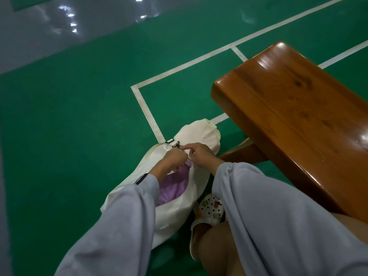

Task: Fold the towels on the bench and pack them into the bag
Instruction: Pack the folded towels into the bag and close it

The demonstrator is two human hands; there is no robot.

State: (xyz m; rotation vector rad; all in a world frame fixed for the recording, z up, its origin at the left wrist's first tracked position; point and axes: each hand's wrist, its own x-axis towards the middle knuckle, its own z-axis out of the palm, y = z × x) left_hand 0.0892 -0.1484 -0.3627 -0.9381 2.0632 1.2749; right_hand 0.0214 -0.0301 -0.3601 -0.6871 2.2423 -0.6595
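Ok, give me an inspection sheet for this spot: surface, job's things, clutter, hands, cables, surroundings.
Surface: wooden bench, glossy, only partly in view.
Job's things: white bag lying on the floor, mouth open; purple towel inside it.
Clutter: white clog beside the bag.
Hands: left hand and right hand, fingers of both pinching the bag's mouth by the black clasp.
Cables: nothing seen.
Surroundings: green court floor with white lines.

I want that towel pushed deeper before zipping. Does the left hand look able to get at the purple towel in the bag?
Probably yes. The bag gapes open just beside the left hand, with the purple towel bare there. The hand pinches the bag's edge, so it must let go first.
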